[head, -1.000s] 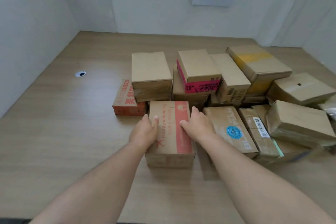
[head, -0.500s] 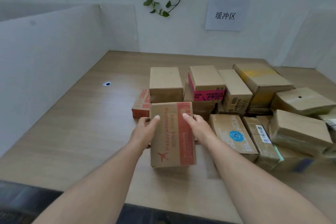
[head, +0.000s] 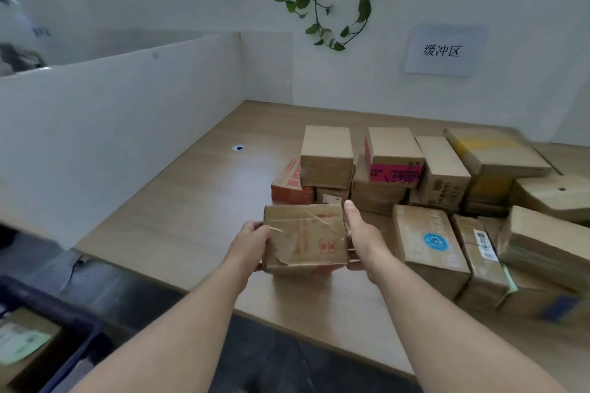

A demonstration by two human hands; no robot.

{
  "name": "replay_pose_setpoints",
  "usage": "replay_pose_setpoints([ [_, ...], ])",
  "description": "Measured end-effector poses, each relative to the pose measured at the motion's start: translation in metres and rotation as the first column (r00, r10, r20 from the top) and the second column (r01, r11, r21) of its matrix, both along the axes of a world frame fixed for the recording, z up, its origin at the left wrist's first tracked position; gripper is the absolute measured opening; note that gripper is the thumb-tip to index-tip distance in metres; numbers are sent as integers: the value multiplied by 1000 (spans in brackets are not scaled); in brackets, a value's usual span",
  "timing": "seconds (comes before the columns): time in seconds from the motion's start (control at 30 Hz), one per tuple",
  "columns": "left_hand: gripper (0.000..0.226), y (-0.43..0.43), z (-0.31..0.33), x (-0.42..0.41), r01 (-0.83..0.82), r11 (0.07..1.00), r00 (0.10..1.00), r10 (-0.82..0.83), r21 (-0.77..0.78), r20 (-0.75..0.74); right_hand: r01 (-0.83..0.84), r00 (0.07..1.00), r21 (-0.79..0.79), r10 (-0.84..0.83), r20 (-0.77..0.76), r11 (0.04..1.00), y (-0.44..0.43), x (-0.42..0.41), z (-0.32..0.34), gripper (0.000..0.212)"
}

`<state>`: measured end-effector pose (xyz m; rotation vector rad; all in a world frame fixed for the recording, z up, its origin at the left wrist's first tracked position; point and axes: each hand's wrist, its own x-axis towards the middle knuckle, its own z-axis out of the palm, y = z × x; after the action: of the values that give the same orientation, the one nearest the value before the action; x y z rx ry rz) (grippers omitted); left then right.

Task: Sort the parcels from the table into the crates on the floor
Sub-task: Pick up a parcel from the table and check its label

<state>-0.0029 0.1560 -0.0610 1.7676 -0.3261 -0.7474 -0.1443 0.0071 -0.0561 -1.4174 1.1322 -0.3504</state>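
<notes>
Item: taped parcel [head: 305, 238], held off the tabletop [head: 178, 201] near its front edge, squeezed between my hands

Grip: left hand [head: 252, 242] curled round the left end; right hand [head: 360, 233] along the right end, thumb upright, fingers tucked beneath

Hazards, as I judge them:
- glossy tape under my palms; a slackened squeeze could let it slip
- a low carry toward the floor could clip the tabletop's edge

Surroundings:
- crate [head: 57, 306], dark, low left on the floor, partly in view, something already inside
- box with blue sticker [head: 427, 242] just beside my right wrist, fronting the stacked pile [head: 392, 150]; a careless elbow might shift it
- white partition [head: 121, 124] along the left side
</notes>
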Motion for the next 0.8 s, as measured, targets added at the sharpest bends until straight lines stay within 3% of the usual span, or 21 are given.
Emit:
replay_pose_setpoints([
  [0.13, 47, 7, 1, -5, 24, 998, 999, -22, 64, -34, -45, 997, 26, 46, -61, 999, 2, -7, -1, 69],
  [0.3, 32, 12, -11, -8, 34, 981, 997, -22, 190, -68, -209, 972, 49, 213, -103, 977, 5, -14, -9, 19],
  [0.37, 41, 18, -23, -10, 72, 976, 993, -51, 205, -106, -240, 963, 56, 245, -113, 969, 10, -13, -19, 14],
  [0.57, 72, 45, -40, -9, 131, 980, 989, -117, 153, -96, -401, 902, -20, 391, -183, 916, 32, 1, -42, 61],
  [0.8, 83, 85, -42, 19, 102, 992, 995, -103, 75, 10, -509, 857, -99, 492, -153, 855, 58, 41, -49, 88],
])
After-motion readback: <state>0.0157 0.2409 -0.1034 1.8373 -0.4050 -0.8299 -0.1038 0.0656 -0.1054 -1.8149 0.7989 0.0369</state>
